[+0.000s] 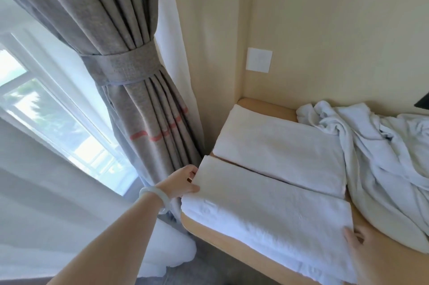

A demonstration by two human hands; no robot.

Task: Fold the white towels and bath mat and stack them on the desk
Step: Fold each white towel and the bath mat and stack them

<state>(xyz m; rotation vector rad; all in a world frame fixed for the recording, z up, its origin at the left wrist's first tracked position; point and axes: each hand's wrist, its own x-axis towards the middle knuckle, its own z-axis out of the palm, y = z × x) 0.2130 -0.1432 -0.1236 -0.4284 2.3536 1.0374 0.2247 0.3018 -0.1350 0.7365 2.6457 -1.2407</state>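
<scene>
White near towel (267, 210): folded, lies on the worktop (232, 250) by the front edge, right in front of the person.
Long way: runs far-L to near-R, slanting across the view.
L hand (183, 182): at towel's L end, thumb + fingers pinch the top layer.
R hand (362, 252): at towel's R end, fingers look straight, just touching; partly cut off.
Far towel (278, 150): folded too, just behind, thin gap btw them.
Messy pile (383, 152): not folded yet, on the R.
Next, I think: one hand at each end, so neither is nearer; lift or fold w/ both.
</scene>
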